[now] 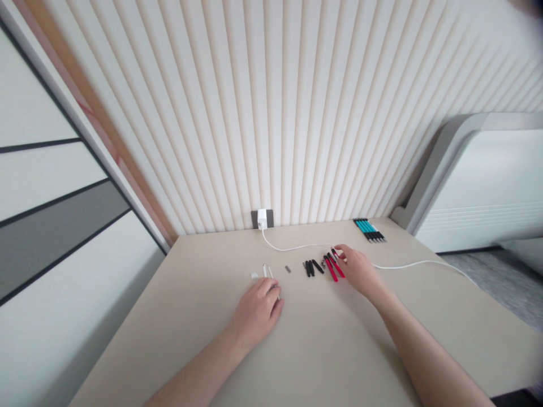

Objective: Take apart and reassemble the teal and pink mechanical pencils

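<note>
Right-hand fingers pinch a red pen part, light and stiff, best held by its barrel, beside loose red pens and black pens on the table. Left hand rests slack, unclenched, over white pieces.

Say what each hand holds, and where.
The right hand seems to pinch a red-and-black pen part at its end; whether the left hand holds the white pieces cannot be told.

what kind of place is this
Probably an indoor room, a home or small office: a beige desk, a white charger plugged into a wall socket, and ribbed cream wall panelling.
</note>
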{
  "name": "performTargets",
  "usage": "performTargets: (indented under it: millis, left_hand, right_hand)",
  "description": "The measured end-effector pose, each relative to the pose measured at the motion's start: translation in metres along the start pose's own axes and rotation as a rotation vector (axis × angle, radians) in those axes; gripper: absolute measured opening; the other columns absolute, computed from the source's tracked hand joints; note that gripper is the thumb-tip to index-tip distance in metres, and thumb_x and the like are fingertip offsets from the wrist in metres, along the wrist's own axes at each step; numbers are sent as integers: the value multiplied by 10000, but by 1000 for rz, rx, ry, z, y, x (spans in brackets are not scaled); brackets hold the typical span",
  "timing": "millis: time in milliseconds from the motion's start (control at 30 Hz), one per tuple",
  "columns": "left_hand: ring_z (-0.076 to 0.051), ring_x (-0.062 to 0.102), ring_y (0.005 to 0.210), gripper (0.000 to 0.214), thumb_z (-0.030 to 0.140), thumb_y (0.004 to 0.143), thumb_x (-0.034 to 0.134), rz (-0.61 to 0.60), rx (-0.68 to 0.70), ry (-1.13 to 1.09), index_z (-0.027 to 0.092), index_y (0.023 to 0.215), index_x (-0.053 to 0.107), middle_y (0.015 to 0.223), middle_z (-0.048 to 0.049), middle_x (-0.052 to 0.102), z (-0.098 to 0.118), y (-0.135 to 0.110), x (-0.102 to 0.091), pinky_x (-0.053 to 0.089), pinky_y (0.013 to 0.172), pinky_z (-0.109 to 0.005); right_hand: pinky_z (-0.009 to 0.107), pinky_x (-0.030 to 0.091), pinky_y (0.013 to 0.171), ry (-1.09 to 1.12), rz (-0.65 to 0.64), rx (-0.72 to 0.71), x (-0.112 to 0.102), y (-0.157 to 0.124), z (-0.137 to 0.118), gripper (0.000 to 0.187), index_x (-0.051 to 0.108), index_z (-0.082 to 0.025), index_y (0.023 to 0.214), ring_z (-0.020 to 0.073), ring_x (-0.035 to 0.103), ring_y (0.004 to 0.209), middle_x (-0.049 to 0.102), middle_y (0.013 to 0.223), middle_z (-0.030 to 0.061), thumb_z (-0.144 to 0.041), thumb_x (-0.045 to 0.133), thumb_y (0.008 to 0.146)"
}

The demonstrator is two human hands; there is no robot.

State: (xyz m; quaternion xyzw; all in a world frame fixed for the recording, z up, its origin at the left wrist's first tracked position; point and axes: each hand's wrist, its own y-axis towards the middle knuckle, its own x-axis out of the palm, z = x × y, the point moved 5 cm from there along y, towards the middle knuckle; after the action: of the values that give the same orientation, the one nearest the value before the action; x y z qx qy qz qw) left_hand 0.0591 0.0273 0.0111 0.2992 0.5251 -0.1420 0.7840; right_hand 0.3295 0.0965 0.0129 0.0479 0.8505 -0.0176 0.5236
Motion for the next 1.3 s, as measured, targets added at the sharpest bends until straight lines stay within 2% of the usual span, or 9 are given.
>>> performTargets:
  millis: [133, 267, 467, 633, 800, 900, 1000, 1133, 1300]
  left_hand:
    - [-259, 601, 1028, 165, 172, 892, 531, -7, -4, 11, 165, 1002, 654, 1066, -100, 630, 0, 0, 0, 524, 907, -445]
    - [-255, 603, 1022, 165, 171, 889, 535, -7, -5, 16, 170, 1005, 654, 1061, -98, 632, 1, 0, 0, 525, 911, -439]
    - [-256, 600, 1040, 165, 174, 895, 539, -25, -7, 42, 157, 1013, 654, 1076, -100, 631, 2, 1, 1, 520, 931, -437]
    - [-246, 609, 1031, 165, 168, 892, 546, -7, -2, 45, 166, 1015, 655, 1072, -97, 634, 2, 1, 1, 526, 928, -427]
    - [-249, 604, 1023, 143, 171, 890, 563, 5, -2, 42, 172, 1002, 652, 1061, -88, 637, 3, 1, 0, 519, 926, -426]
    - [-248, 599, 1014, 182, 191, 887, 589, 21, -9, 27, 177, 1065, 627, 1069, -81, 640, 4, 2, -3, 513, 917, -423]
    - [-243, 595, 975, 184, 228, 912, 579, 55, -12, 2, 180, 1089, 601, 1022, -72, 648, 5, 3, -7, 509, 877, -416]
    - [-213, 588, 880, 105, 226, 960, 507, 160, -2, -61, 188, 987, 602, 910, -53, 646, 2, 2, -13, 495, 810, -374]
    - [-193, 583, 867, 76, 206, 952, 529, 300, 32, -191, 197, 1009, 578, 897, -44, 644, 0, -1, -23, 479, 798, -344]
  right_hand:
    - [259, 501, 697, 389, 85, -148, -2, -9, -26, 456, 444, -239, 1368, 167, 662, 796, 665, 1067, 61, -253, 464, 912]
    - [275, 541, 703, 660, 69, -276, 20, -26, -53, 528, 390, -253, 1414, 156, 660, 801, 625, 1061, 53, -292, 494, 898]
    - [295, 560, 710, 722, 16, -368, 54, -46, -76, 419, 512, -260, 1311, 164, 649, 850, 617, 1076, 65, -250, 506, 892]
    - [301, 563, 726, 710, 17, -459, 59, -52, -83, 354, 546, -259, 1253, 172, 643, 885, 626, 1072, 70, -233, 503, 902]
    - [338, 541, 797, 739, 53, -469, 54, -55, -83, 256, 546, -246, 1151, 177, 655, 868, 646, 1012, 54, -237, 530, 895]
    - [324, 519, 784, 824, 6, -442, 54, -55, -86, 175, 532, -227, 1043, 173, 651, 826, 654, 916, 32, -265, 580, 880]
    - [282, 488, 698, 992, -71, -379, 55, -54, -89, 220, 484, -221, 1008, 148, 622, 723, 642, 819, 2, -342, 615, 879]
    - [265, 448, 665, 1130, -191, -323, 60, -54, -91, 301, 448, -223, 1004, 148, 610, 703, 640, 743, -21, -410, 642, 868]
    - [269, 429, 679, 1087, -250, -309, 68, -55, -90, 278, 483, -213, 981, 158, 618, 732, 671, 753, -6, -409, 645, 871]
